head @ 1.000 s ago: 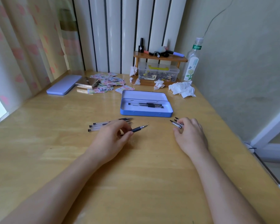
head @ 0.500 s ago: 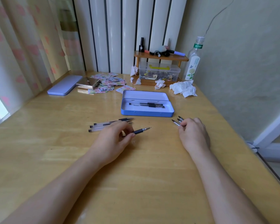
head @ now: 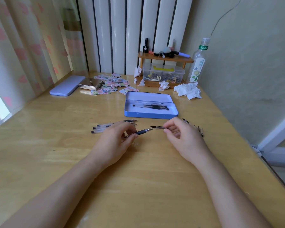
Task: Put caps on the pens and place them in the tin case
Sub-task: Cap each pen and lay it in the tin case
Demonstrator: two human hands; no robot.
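- Blue tin case (head: 150,115) sits open just past both hands, a few capped pens (head: 152,106) already lying inside.
- left hand (head: 115,142) pinches an uncapped pen (head: 142,132) by its dark grip, tip aimed at the other hand.
- right hand (head: 182,136) holds a cap (head: 158,127) in its fingertips, open end nearly touching the pen tip.
- more uncapped pens (head: 109,126) lie behind the left hand; loose caps (head: 199,129) lie just right of the right hand.
- wooden table (head: 138,186) under it all.

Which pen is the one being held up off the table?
The pen in the left hand, tip pointing at the cap in the right hand. The other loose pens lie flat on the table.
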